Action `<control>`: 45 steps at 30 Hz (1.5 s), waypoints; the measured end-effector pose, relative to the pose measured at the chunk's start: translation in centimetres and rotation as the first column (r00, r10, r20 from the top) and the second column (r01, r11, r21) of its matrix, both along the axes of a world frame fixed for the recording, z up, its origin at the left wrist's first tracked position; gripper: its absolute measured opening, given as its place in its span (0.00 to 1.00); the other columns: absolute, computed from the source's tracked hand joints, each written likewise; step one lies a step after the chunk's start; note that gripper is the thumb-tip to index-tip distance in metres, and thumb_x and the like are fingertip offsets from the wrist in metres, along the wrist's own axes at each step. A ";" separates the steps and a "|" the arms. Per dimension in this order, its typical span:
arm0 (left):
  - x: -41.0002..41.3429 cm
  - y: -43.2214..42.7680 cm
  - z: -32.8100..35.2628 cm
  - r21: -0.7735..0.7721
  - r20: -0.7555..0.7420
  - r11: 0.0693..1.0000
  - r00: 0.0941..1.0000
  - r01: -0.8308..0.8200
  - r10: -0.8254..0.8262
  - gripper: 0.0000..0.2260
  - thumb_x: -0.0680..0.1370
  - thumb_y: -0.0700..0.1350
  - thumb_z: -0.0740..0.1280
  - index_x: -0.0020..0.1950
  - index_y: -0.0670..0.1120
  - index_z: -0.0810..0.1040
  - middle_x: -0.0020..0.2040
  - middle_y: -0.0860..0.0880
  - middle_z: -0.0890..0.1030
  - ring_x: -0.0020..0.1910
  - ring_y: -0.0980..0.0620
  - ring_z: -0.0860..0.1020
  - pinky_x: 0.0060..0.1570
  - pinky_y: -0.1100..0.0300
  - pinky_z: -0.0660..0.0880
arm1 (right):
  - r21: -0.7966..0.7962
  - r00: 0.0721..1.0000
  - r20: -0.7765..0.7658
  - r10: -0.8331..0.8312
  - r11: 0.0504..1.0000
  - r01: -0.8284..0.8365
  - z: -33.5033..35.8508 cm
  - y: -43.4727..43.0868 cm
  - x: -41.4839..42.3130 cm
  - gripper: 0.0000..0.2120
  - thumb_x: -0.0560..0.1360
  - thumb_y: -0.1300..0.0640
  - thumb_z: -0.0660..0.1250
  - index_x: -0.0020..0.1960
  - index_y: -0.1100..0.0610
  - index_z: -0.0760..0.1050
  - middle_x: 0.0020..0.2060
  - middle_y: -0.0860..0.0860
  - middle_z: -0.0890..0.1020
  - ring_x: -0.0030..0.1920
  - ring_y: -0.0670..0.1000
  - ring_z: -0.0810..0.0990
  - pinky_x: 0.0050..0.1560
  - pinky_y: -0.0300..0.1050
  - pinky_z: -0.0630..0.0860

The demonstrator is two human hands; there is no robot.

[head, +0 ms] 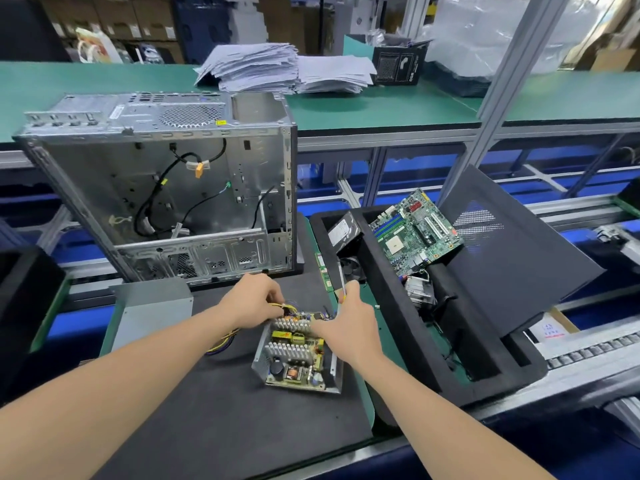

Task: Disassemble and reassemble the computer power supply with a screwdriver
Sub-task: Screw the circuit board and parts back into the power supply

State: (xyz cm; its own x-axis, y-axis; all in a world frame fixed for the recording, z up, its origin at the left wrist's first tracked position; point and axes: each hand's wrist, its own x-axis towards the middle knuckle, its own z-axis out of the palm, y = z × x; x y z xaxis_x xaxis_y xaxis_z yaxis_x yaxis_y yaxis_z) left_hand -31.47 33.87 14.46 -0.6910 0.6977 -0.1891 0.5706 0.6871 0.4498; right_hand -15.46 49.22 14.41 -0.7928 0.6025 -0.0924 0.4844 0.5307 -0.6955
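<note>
The open power supply (pixel 297 358) lies on the black mat in front of me, its circuit board, heat sinks and coils exposed inside the metal tray. Its grey metal cover (pixel 152 315) lies to the left on the mat. My left hand (pixel 254 301) grips the bundle of yellow and black wires at the unit's far end. My right hand (pixel 349 323) holds a screwdriver (pixel 341 282), shaft pointing up and away, while its fingers touch the far right edge of the board.
An empty computer case (pixel 166 188) stands on its side behind the mat. A black foam tray (pixel 485 379) on the right holds a motherboard (pixel 415 230), a drive, a fan and a heat sink. A black side panel (pixel 512 244) leans on it. Paper stacks lie on the green bench.
</note>
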 end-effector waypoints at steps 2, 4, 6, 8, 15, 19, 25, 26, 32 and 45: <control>0.0 -0.3 -0.2 0.051 0.052 0.998 0.998 -0.021 0.018 0.03 0.75 0.49 0.77 0.48 0.53 0.86 0.40 0.60 0.84 0.40 0.62 0.79 0.34 0.74 0.67 | 0.077 0.999 -0.012 0.042 0.996 -0.041 1.3 0.3 -0.7 0.29 0.62 0.49 0.76 0.49 0.50 0.58 0.38 0.47 0.74 0.34 0.51 0.71 0.29 0.47 0.64; 0.2 -0.5 -0.5 0.061 0.086 0.998 0.996 -0.022 0.016 0.04 0.75 0.49 0.77 0.49 0.54 0.86 0.42 0.60 0.84 0.40 0.63 0.79 0.34 0.74 0.68 | 0.178 0.996 -0.001 0.088 0.980 -0.087 2.5 0.5 -1.3 0.29 0.63 0.51 0.77 0.48 0.50 0.57 0.36 0.49 0.74 0.33 0.52 0.72 0.28 0.46 0.63; 0.3 -0.5 -0.8 0.023 0.090 0.999 0.995 0.030 -0.031 0.06 0.75 0.48 0.76 0.52 0.54 0.84 0.45 0.60 0.83 0.41 0.63 0.77 0.34 0.73 0.67 | 0.253 0.990 0.020 0.140 0.957 -0.140 3.3 0.4 -1.6 0.29 0.65 0.53 0.77 0.48 0.49 0.56 0.36 0.49 0.75 0.32 0.52 0.74 0.27 0.46 0.65; 0.3 -0.6 -0.7 -0.029 0.067 0.996 0.995 0.083 -0.081 0.10 0.75 0.49 0.77 0.55 0.54 0.82 0.47 0.58 0.81 0.44 0.58 0.77 0.38 0.67 0.67 | 0.276 0.982 0.031 0.186 0.943 -0.188 3.6 0.0 -1.9 0.29 0.66 0.55 0.77 0.48 0.49 0.55 0.35 0.49 0.75 0.32 0.51 0.74 0.27 0.46 0.65; -0.3 -2.0 -0.7 -0.255 -0.070 0.964 0.993 0.072 -0.093 0.17 0.74 0.63 0.73 0.60 0.62 0.77 0.49 0.56 0.78 0.52 0.51 0.74 0.49 0.52 0.74 | 0.087 0.955 -0.082 0.286 0.956 -0.279 4.0 -0.5 -2.5 0.27 0.67 0.56 0.77 0.50 0.52 0.58 0.35 0.51 0.74 0.31 0.52 0.69 0.30 0.47 0.66; -0.8 -3.2 -1.0 -0.280 -0.022 0.954 0.993 0.106 -0.116 0.20 0.75 0.61 0.72 0.62 0.58 0.69 0.46 0.54 0.76 0.50 0.48 0.76 0.44 0.53 0.71 | 0.042 0.946 -0.133 0.297 0.955 -0.294 4.0 -0.7 -2.8 0.24 0.68 0.58 0.75 0.51 0.54 0.60 0.35 0.52 0.72 0.33 0.52 0.67 0.35 0.49 0.66; -1.5 -4.6 0.1 -0.274 0.399 0.962 0.910 0.001 0.113 0.18 0.76 0.46 0.76 0.58 0.37 0.77 0.40 0.44 0.84 0.36 0.47 0.82 0.39 0.51 0.84 | -0.077 0.939 -0.189 0.288 0.949 -0.307 3.7 -1.1 -3.6 0.26 0.68 0.60 0.78 0.48 0.50 0.59 0.32 0.47 0.71 0.31 0.48 0.66 0.35 0.46 0.67; -1.5 -4.8 0.3 -0.263 0.466 0.965 0.872 -0.025 0.150 0.16 0.77 0.42 0.74 0.59 0.36 0.75 0.42 0.41 0.82 0.38 0.42 0.81 0.41 0.45 0.85 | -0.086 0.936 -0.190 0.296 0.945 -0.316 3.7 -1.4 -3.8 0.27 0.68 0.58 0.79 0.47 0.49 0.59 0.33 0.47 0.72 0.31 0.48 0.67 0.35 0.46 0.68; -0.8 -5.5 1.1 -0.393 0.280 0.916 0.959 0.077 0.040 0.14 0.79 0.42 0.70 0.64 0.47 0.77 0.54 0.48 0.83 0.42 0.47 0.82 0.35 0.59 0.79 | -0.170 0.917 -0.210 0.340 0.911 -0.377 3.3 -3.9 -5.0 0.29 0.66 0.54 0.82 0.47 0.47 0.60 0.32 0.45 0.72 0.28 0.45 0.65 0.33 0.45 0.70; -1.5 -6.7 0.9 0.277 0.623 0.818 0.742 -0.505 0.247 0.12 0.82 0.36 0.58 0.55 0.46 0.81 0.45 0.45 0.88 0.46 0.48 0.87 0.50 0.53 0.82 | -0.307 0.908 -0.240 0.343 0.860 -0.407 3.0 -6.3 -6.3 0.13 0.73 0.58 0.67 0.46 0.47 0.63 0.33 0.47 0.73 0.28 0.49 0.67 0.29 0.46 0.69</control>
State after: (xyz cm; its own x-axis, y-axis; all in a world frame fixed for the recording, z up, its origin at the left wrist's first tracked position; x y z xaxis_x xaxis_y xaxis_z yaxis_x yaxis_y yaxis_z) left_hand -32.94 27.19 15.40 -0.7816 0.4980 -0.3756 -0.1216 0.4689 0.8748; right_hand -21.72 42.95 17.38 -0.9742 0.2113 -0.0797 0.1536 0.3608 -0.9199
